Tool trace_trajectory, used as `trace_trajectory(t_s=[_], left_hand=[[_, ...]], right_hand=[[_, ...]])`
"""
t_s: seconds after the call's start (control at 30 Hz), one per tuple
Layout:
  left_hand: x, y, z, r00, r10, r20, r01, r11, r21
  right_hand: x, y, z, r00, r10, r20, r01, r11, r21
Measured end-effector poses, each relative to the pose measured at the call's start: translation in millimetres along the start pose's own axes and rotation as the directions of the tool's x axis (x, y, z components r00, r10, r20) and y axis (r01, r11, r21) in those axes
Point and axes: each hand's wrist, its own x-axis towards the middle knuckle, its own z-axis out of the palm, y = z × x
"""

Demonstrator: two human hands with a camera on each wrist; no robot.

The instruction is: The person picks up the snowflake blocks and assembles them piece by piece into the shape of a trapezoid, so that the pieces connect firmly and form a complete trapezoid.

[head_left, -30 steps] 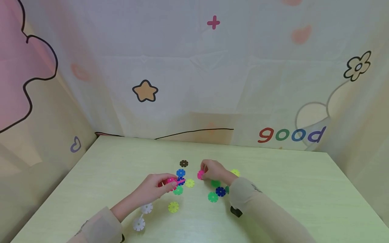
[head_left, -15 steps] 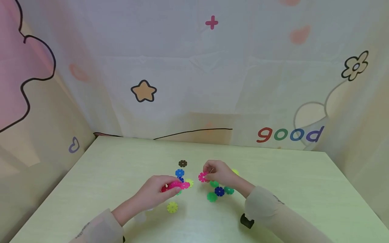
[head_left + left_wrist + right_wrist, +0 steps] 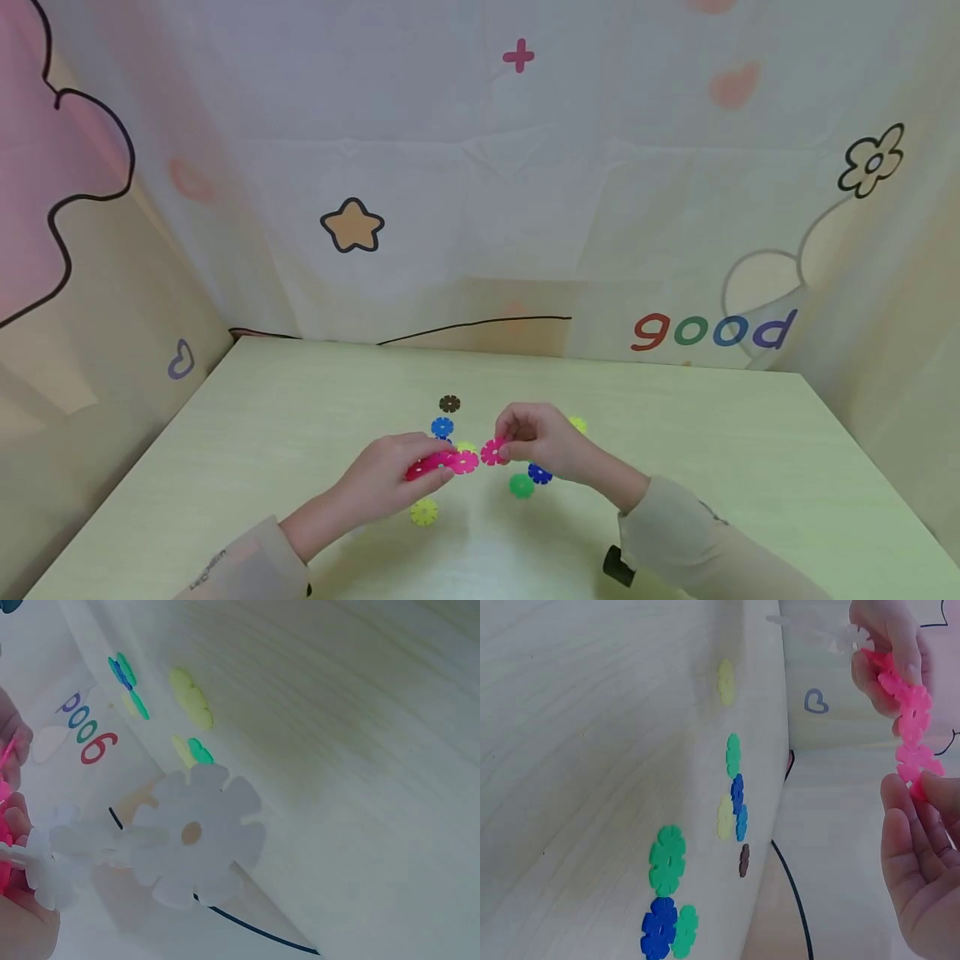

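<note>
In the head view my left hand [image 3: 390, 479] grips a chain of joined pink notched plastic discs [image 3: 465, 462], held over the table. White notched discs [image 3: 202, 832] trail from the same chain back toward the left wrist camera. My right hand [image 3: 551, 446] pinches one pink disc [image 3: 493, 452] between thumb and fingers. That disc is close beside the free end of the chain; in the right wrist view it overlaps the chain's last pink disc [image 3: 915, 716]. The left palm hides part of the chain.
Loose discs lie on the pale table [image 3: 300, 392]: brown [image 3: 450, 403], light blue [image 3: 442, 427] and yellow [image 3: 423, 512] around the left hand, green [image 3: 521, 486] and dark blue [image 3: 540, 473] below the right hand. A printed curtain [image 3: 450, 208] stands behind.
The right hand has lowered its pink disc toward the chain, narrowing the gap. The left hand has turned, so the chain's pink end points right; its white discs have left the head view.
</note>
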Motion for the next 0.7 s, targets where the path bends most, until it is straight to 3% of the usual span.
trace_trajectory(t_s=[0.27, 0.57, 0.7], left_hand=[[-0.8, 1.1, 1.6, 0.997, 0.066, -0.030, -0.065, 0.997, 0.050], [-0.4, 6.5, 1.1, 0.999, 0.020, 0.028, -0.021, 0.999, 0.038], [-1.9, 9.2, 0.1, 0.998, 0.060, 0.032, -0.060, 0.998, 0.013]], right_hand=[[-6.4, -7, 6, 1.000, -0.014, -0.007, 0.014, 1.000, 0.005], [-13.5, -10, 12, 0.998, -0.032, -0.051, 0.032, 0.999, 0.010], [-17.0, -10, 13, 0.997, -0.053, -0.060, 0.053, 0.999, 0.007]])
